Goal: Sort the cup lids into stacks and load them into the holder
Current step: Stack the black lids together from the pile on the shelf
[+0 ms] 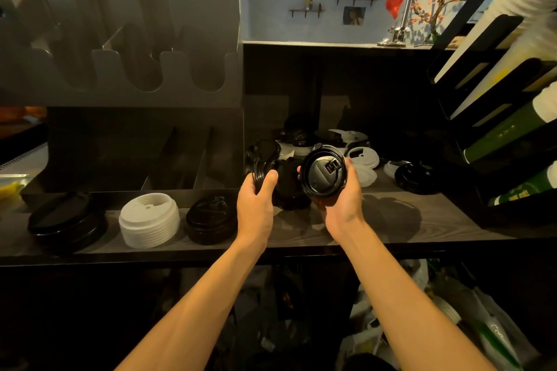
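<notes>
Right of centre, the right hand (337, 199) is curled round the rim of a black lid (324, 172), whose top is turned toward the camera. Just beside it, the left hand (256, 199) is closed on a second black lid (258, 172), pinched between thumb and fingers and seen edge-on. Behind both hands, loose lids (361, 156), black and white, are heaped on the desk (407, 220). At lower left, a black stack (67, 221), a white stack (149, 220) and a smaller black stack (211, 218) are lined up. Above them, at upper left, the grey holder (196, 24) is placed.
</notes>
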A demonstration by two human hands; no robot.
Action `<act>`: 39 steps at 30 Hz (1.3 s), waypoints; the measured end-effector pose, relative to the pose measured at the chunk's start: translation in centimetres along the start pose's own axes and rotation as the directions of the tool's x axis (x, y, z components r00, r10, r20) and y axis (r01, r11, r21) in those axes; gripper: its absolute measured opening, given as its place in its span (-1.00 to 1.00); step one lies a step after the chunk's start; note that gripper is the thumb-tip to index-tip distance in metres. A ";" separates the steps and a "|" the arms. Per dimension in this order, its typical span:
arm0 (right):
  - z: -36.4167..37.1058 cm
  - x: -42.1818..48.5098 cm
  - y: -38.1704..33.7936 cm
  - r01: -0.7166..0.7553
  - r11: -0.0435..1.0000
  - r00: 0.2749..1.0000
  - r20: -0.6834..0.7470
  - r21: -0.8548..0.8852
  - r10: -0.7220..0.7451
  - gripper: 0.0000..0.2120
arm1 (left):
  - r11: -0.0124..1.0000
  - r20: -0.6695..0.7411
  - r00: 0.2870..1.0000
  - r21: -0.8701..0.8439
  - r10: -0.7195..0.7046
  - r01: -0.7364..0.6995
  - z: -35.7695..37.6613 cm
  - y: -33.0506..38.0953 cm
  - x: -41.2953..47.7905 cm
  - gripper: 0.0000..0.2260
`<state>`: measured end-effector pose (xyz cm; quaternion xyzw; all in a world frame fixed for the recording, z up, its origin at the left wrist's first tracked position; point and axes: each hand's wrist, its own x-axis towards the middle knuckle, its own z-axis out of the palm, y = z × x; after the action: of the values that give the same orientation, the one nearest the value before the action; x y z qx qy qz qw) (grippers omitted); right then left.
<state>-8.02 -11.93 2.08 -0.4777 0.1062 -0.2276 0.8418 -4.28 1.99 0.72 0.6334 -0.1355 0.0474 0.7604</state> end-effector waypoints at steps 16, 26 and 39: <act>0.2 -0.3 0.8 0.211 0.885 0.969 0.205 -0.414 -0.136 -0.82 | 0.998 0.153 0.988 0.060 0.007 -0.016 0.1 0.7 -0.5 -0.48; 0.0 0.3 1.6 0.216 0.823 0.976 0.140 -0.525 -0.166 -0.39 | 0.982 0.122 0.990 0.166 0.067 -0.087 0.4 0.6 -0.5 -0.80; -0.7 0.3 1.1 0.232 0.836 0.962 -0.008 -0.498 -0.272 -0.59 | 0.964 0.020 0.999 0.261 0.045 -0.049 0.7 1.0 -0.7 -0.70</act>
<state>-7.73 -12.14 0.82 -0.6767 0.1295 -0.3203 0.6502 -5.33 1.61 1.56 0.7252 -0.1483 0.0785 0.6677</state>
